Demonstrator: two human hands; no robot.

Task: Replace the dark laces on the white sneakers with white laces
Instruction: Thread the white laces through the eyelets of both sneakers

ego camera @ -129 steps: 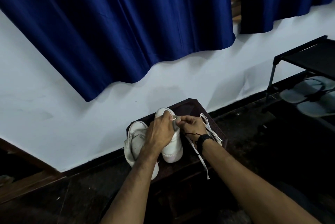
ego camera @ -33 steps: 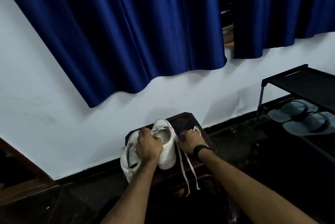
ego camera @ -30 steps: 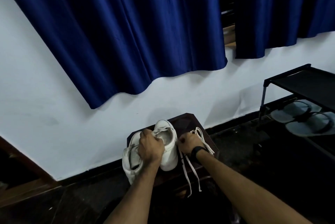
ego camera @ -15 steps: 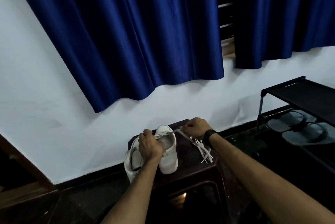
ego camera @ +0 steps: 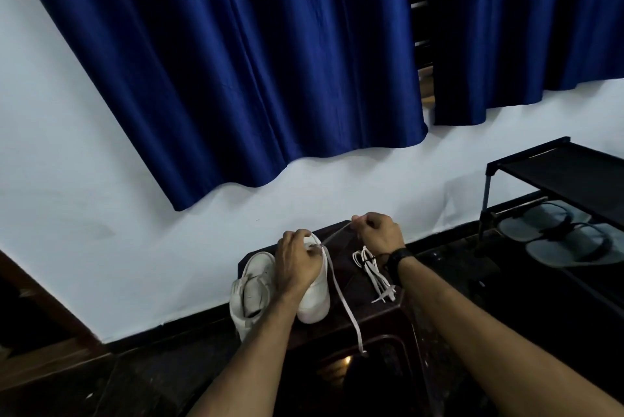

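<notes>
Two white sneakers stand on a dark brown stool (ego camera: 371,318) by the wall. My left hand (ego camera: 297,264) grips the top of the right sneaker (ego camera: 315,298). The left sneaker (ego camera: 251,288) sits beside it, untouched. My right hand (ego camera: 380,234) pinches a white lace (ego camera: 344,301) and holds it taut, up and to the right of the shoe. The lace's other end hangs over the stool's front edge. A bundle of white lace (ego camera: 373,273) lies on the stool below my right wrist. No dark lace is visible.
A white wall with blue curtains (ego camera: 253,62) rises behind the stool. A black shoe rack (ego camera: 557,180) with grey sandals (ego camera: 567,234) stands at the right. The floor is dark, with a wooden strip at the lower left.
My right hand has risen from beside the shoe up and to the right, drawing the white lace taut. One lace end now hangs down the stool's front. The left hand stays on the sneaker.
</notes>
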